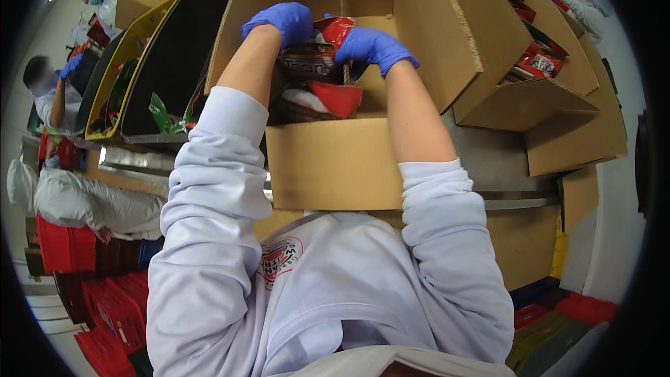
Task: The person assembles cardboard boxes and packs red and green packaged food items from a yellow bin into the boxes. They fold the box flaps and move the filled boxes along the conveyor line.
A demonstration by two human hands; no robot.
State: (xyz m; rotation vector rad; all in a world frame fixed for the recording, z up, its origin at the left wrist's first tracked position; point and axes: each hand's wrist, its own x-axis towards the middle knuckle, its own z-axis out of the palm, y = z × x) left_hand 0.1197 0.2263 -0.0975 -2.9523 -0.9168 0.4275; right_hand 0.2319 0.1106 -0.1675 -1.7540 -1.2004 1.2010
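Both of my hands are in blue gloves inside an open cardboard box (335, 164) with a divider. My left hand (279, 22) is at the upper left of a red and dark printed packet (307, 61), its fingers curled and mostly hidden. My right hand (373, 49) is closed on the right side of that packet, near its red top. Below them, another red, white and dark packet (331, 100) lies in the box's near part.
Another cardboard box (565, 94) with red packets stands right. At left are black bins and a yellow crate (101, 126) on a metal surface (132, 159). Co-workers in white (52, 105) work at left, with red crates (66, 244) below; another person's arm (579, 10) shows upper right.
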